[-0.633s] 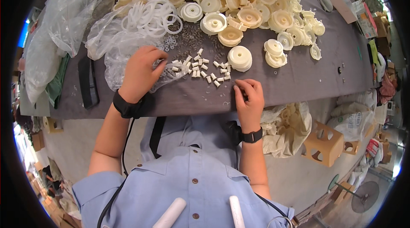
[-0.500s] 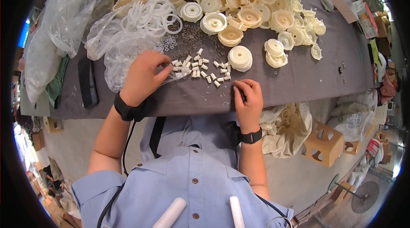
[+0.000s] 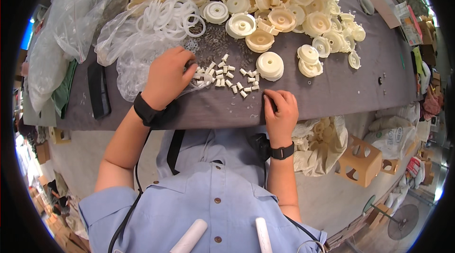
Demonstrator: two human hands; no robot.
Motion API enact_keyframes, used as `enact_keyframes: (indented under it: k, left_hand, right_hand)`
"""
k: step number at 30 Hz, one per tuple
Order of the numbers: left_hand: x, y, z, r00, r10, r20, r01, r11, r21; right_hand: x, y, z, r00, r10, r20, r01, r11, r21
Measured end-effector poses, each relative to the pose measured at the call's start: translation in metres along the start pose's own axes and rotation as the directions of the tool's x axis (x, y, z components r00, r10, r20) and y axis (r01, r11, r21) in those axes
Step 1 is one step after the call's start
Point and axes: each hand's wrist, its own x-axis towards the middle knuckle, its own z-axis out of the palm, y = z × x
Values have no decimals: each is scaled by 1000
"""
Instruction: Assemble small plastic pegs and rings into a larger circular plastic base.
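Note:
My left hand [image 3: 169, 77] is over the plastic bag's edge, just left of a cluster of small white plastic spools [image 3: 220, 78]. Its fingers curl in toward the thumb; whatever they may hold is hidden. Small clear washers [image 3: 191, 45] and a scatter of tiny metal springs [image 3: 215, 39] lie just beyond it. At the table's front edge, my right hand [image 3: 282, 116] has thumb and forefinger drawn together in a pinch, and I cannot make out anything between them. Ahead of that hand sits a round cream plastic cap [image 3: 270, 65], with spools to its left.
Cream wheel-shaped parts [image 3: 282, 18] are heaped at the back. White rings [image 3: 163, 16] lie on a clear bag [image 3: 130, 70] at the left, near a black tray-like object [image 3: 98, 91]. Below the table's right side stand an open sack of parts [image 3: 327, 144] and a cardboard box [image 3: 361, 160].
My left hand has shifted slightly right and its thumb has drawn in closer to the fingers. My right hand stays in nearly the same pinch. The whole view has shifted slightly.

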Motion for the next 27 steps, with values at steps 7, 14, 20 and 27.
enact_keyframes:
  k: [7,14,20,27]
  left_hand:
    - [8,-4,3,981,-114,155,125,990,-68]
    - [2,7,-7,973,-205,104,224,944,-243]
    - [12,8,1,997,76,20,-72,986,-148]
    - [31,10,24,979,185,81,-182,982,-52]
  right_hand:
    - [3,0,0,1000,-2,6,2,1000,22]
    - [-2,-5,2,986,163,-23,-144,920,364]
    - [-1,-26,5,953,251,172,-291,586,756]
    - [-7,-16,9,835,237,497,-438,-260,860]
